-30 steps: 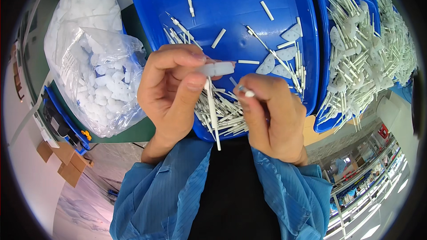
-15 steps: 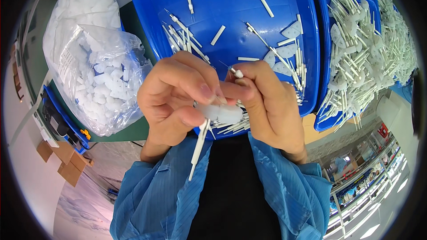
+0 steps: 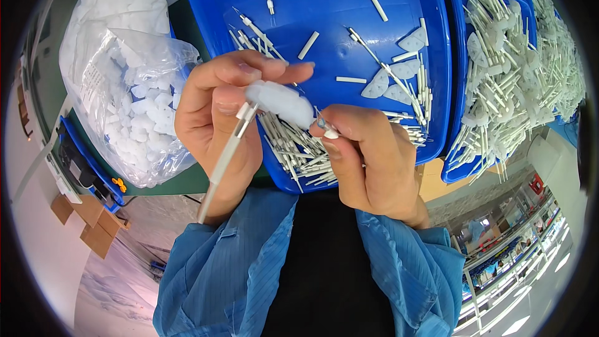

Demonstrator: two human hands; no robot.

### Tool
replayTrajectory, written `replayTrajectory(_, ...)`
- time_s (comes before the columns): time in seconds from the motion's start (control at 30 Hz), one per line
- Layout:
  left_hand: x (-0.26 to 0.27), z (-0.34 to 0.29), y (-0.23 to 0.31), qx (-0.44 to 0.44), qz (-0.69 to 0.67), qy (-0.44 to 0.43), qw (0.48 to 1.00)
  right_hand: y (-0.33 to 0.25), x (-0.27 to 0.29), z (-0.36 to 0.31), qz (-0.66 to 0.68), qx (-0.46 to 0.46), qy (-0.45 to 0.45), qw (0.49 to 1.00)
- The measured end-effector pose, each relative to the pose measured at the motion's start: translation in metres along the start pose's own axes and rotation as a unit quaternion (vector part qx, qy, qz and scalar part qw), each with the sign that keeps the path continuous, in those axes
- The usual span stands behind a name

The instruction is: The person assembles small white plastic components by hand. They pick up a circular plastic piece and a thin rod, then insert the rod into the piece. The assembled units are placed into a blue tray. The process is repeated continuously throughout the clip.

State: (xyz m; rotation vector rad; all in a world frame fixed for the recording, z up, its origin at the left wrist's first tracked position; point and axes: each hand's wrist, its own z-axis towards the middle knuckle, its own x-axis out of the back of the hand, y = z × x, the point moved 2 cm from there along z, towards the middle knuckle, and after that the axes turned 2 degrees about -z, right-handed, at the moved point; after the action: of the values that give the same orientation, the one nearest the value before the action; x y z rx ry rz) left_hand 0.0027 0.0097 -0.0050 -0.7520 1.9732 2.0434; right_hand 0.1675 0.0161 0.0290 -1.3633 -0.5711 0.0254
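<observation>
Between thumb and fingers, my left hand [image 3: 218, 112] grips a translucent white plastic piece [image 3: 281, 101] with rounded edges. A white rod [image 3: 226, 153] sticks out of that piece and slants down toward my left sleeve. My right hand [image 3: 374, 156] pinches a thin white rod part [image 3: 329, 130] with fine wire at its tip, close to the right end of the plastic piece. Whether the tip touches the piece I cannot tell. Most of this part is hidden in my right fingers. Both hands are above the near side of a blue tray [image 3: 337, 19].
White rods [image 3: 299, 150] and flat fan-shaped plastic pieces [image 3: 376, 84] lie in the tray. On the left stands a clear bag [image 3: 146, 112] full of white plastic pieces. To the right, another blue tray [image 3: 458, 56] is heaped with rods fixed to plastic pieces.
My left hand has shifted left and turned the plastic piece, so the rod now slants further left. My right hand has moved slightly down, and the two hands are farther apart.
</observation>
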Motion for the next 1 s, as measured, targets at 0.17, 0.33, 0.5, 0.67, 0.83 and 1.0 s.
replayTrajectory(0.17,0.005,-0.004,0.002,0.041,-0.032,-0.005,0.999,-0.003,0.001,-0.001,0.006,-0.015,0.000,1.000)
replayTrajectory(0.33,0.003,-0.003,-0.004,-0.010,0.004,-0.003,1.000,-0.006,-0.003,-0.001,-0.024,0.026,0.009,0.999)
replayTrajectory(0.5,-0.002,-0.002,-0.001,-0.040,-0.009,-0.003,0.999,-0.006,-0.002,0.002,-0.053,-0.009,-0.005,0.999)
replayTrajectory(0.67,0.000,0.000,-0.004,-0.070,0.002,-0.027,0.997,-0.005,-0.002,0.002,-0.062,0.003,-0.023,0.998)
replayTrajectory(0.83,-0.001,-0.001,-0.002,-0.075,0.010,-0.049,0.996,-0.004,-0.003,-0.003,-0.065,-0.042,-0.003,0.997)
replayTrajectory(1.0,-0.003,0.002,-0.012,-0.154,-0.007,-0.088,0.984,-0.003,-0.002,-0.007,-0.044,-0.036,0.018,0.998)
